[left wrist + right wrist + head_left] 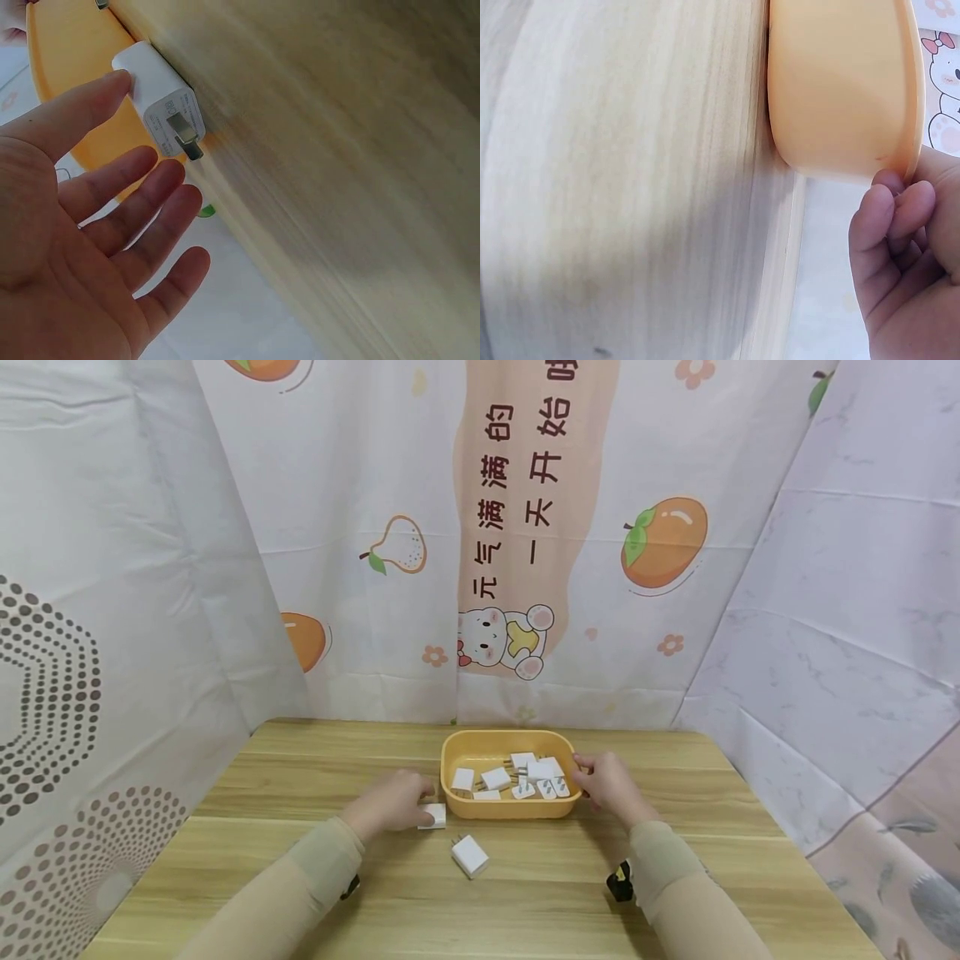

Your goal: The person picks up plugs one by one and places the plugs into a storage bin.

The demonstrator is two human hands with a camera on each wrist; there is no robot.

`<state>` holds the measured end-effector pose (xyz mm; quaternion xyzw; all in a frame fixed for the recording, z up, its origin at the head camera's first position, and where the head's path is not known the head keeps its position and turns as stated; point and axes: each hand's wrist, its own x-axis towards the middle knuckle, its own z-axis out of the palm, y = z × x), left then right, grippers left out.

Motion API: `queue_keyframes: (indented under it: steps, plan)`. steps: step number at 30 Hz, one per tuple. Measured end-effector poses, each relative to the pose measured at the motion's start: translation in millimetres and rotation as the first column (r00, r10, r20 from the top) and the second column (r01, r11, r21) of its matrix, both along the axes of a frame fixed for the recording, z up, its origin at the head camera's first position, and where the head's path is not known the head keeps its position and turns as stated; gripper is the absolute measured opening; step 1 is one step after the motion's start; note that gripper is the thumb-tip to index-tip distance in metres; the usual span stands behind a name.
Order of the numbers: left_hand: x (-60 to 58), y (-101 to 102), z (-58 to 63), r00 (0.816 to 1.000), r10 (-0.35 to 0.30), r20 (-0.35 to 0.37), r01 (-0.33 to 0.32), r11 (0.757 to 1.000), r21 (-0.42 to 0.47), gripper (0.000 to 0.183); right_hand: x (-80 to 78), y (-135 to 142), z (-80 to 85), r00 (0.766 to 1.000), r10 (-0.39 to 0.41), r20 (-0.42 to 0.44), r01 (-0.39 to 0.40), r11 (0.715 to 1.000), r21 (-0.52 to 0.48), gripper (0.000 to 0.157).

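A white plug-in charger lies on the table just left of an orange-yellow plastic basket. My left hand is at that charger, its thumb tip at the edge and the other fingers spread loosely apart from it. In the left wrist view the metal prongs of the charger point toward the fingers. On the basket's right end, my right hand pinches the rim between thumb and curled fingers, as the right wrist view shows at the basket wall. Several white chargers lie jumbled inside.
Another white charger lies on the wooden table in front of the basket, prongs pointing away. Behind the table hangs a printed curtain; more curtains hang at both sides.
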<state>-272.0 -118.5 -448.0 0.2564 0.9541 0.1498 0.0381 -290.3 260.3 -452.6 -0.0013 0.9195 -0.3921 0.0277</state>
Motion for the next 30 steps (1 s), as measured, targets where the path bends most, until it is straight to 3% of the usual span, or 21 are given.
queue_keyframes:
  steps: [7, 22, 30]
  plan:
    - [-1.5, 2.6, -3.2, 0.999, -0.028, 0.029, 0.028, 1.000, 0.013, 0.015, -0.3, 0.9, -2.3, 1.000, -0.006, -0.002, 0.006, 1.000, 0.004, 0.045]
    - [-4.6, 4.6, -1.2, 0.997, -0.029, 0.072, 0.029, 1.000, 0.003, 0.016, 0.9, -0.6, 0.7, 1.000, -0.018, 0.019, 0.018, 1.000, -0.014, 0.045]
    - [-3.6, 6.8, -1.9, 0.996, -0.020, 0.085, 0.022, 1.000, -0.018, 0.015, 0.2, 0.3, -2.6, 0.999, 0.017, -0.034, -0.018, 1.000, -0.010, 0.045]
